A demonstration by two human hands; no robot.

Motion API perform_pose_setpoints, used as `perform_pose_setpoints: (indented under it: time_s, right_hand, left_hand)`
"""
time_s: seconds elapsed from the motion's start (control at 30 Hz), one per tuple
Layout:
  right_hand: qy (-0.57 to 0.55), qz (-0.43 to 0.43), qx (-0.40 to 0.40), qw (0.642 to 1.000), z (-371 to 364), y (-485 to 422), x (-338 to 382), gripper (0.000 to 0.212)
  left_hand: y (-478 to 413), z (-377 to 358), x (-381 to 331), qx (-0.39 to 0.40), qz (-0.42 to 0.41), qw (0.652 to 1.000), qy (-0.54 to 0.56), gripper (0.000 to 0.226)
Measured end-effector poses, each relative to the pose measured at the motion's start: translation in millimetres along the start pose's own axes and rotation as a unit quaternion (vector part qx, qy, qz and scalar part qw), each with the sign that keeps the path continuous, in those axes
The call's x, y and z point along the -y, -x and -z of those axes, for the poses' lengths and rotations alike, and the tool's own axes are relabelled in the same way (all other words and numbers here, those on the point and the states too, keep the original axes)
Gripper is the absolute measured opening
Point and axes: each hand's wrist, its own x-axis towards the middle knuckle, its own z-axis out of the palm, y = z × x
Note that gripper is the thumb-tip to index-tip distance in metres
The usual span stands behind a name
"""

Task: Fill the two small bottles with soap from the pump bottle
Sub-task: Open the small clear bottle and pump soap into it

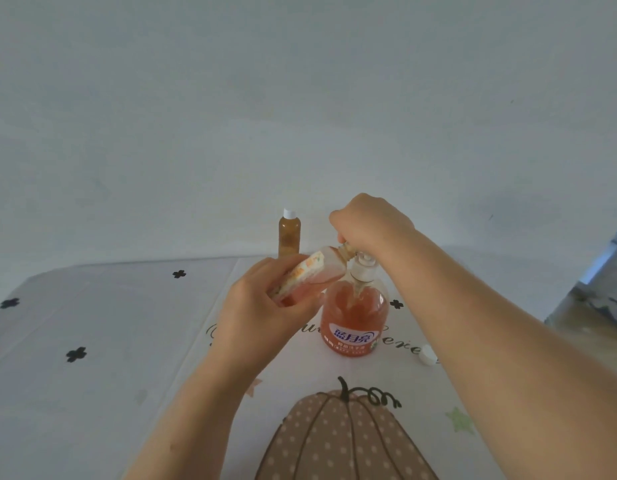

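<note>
Pumpkin tablecloth; left hand grips small bottle slanting up-right, mouth at nozzle; right hand clasps nozzle atop pump bottle.

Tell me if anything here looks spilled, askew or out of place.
No spill shows. A loose white cap lies on the tablecloth right of the pump bottle; the left hand holds the open small bottle tilted, apparently for filling.
</note>
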Motion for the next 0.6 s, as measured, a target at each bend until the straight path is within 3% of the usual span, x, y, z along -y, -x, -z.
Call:
perform_pose_setpoints:
  time_s: [0.23, 0.6]
  right_hand:
    - [-0.02, 0.001, 0.021, 1.0, -14, -9, -8, 0.032]
    - [-0.004, 0.006, 0.003, 1.0, -2, -5, -3, 0.027]
  left_hand:
    - [-4, 2, 10, 0.005, -0.029, 0.998, -0.059, 0.045]
    - [1, -4, 12, -0.028, -0.071, 0.994, -0.075, 0.038]
